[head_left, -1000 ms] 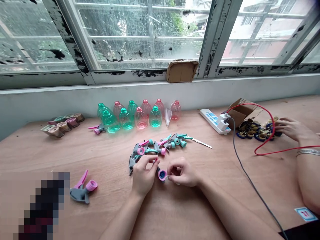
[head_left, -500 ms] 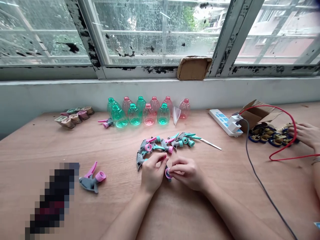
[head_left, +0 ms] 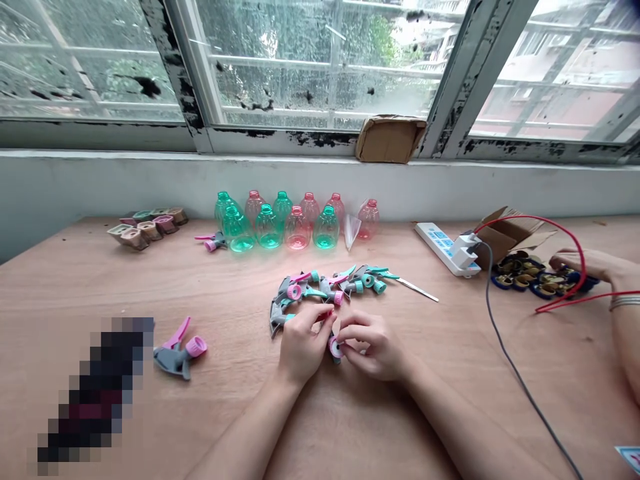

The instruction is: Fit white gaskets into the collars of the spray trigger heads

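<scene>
Now left hand [head_left: 303, 347], right hand [head_left: 375, 347] closed on pink sprayer cap [head_left: 334, 348]; ten bottles [head_left: 297, 233] beyond, five teal, five pink.

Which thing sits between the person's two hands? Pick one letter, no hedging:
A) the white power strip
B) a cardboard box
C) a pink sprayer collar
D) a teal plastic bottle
C. The pink sprayer collar sits between the left hand and the right hand, with the right hand's fingers closed around it.
</scene>
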### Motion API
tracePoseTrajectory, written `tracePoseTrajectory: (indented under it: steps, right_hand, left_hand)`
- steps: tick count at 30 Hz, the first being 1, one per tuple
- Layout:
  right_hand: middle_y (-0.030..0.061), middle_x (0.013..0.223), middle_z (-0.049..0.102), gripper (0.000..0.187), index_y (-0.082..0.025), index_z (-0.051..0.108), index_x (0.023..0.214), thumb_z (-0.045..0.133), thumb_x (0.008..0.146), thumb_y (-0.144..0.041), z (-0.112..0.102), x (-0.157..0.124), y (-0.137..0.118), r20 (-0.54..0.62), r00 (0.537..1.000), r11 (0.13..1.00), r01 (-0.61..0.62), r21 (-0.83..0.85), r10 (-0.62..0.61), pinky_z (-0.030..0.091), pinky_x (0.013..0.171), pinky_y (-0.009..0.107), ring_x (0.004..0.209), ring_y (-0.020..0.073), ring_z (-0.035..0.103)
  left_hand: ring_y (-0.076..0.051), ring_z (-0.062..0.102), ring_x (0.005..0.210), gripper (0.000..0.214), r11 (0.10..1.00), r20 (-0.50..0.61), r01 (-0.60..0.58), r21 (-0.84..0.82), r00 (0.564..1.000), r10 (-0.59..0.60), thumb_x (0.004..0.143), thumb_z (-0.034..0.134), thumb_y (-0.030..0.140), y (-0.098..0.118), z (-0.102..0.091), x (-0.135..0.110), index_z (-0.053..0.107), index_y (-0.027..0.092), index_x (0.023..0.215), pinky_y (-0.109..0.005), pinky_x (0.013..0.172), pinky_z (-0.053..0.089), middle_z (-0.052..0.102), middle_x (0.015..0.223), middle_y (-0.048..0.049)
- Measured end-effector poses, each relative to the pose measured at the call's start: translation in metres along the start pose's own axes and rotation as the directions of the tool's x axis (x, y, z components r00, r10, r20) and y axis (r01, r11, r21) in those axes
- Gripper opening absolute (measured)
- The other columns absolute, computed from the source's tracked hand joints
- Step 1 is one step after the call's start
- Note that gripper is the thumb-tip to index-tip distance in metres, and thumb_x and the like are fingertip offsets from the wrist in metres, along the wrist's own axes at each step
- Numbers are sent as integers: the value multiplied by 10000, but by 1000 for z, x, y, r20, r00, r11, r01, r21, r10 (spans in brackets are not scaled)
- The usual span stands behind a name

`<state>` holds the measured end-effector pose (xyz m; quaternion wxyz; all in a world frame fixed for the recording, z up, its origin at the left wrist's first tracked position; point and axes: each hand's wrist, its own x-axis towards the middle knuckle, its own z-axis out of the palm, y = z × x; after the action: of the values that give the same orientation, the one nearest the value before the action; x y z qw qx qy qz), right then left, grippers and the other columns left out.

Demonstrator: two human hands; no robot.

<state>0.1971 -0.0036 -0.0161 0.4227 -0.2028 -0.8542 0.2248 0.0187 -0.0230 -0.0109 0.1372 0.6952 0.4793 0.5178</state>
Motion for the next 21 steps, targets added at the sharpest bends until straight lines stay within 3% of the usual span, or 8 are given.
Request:
tracePoseTrajectory:
  steps: [9, 21]
  right_hand:
    - [51, 903, 655, 131, -239, 741, 933, 670, 830, -199, -5, -2, 6, 19, 1000, 997, 1, -71, 0, 517, 694, 260, 753, 141, 632]
    - [43, 880, 671, 108, -231, 730, 932, 648, 871, -194, -5, 1, 0, 18, 999, 987, 31, -161, -28, 505, 686, 241, 739, 129, 639]
  left_hand:
    - [-169, 732, 800, 114, 999, 4, -12, 34, 1000, 12, 894, 618, 232, -2, 0, 0, 700, 214, 971, -282, 747, 602, 760, 906, -29]
    - [-171, 728, 813, 127, 997, -1, -49, 64, 999, 49, 907, 606, 223, -2, 1, -1, 684, 209, 1007, -278, 746, 575, 756, 920, -33]
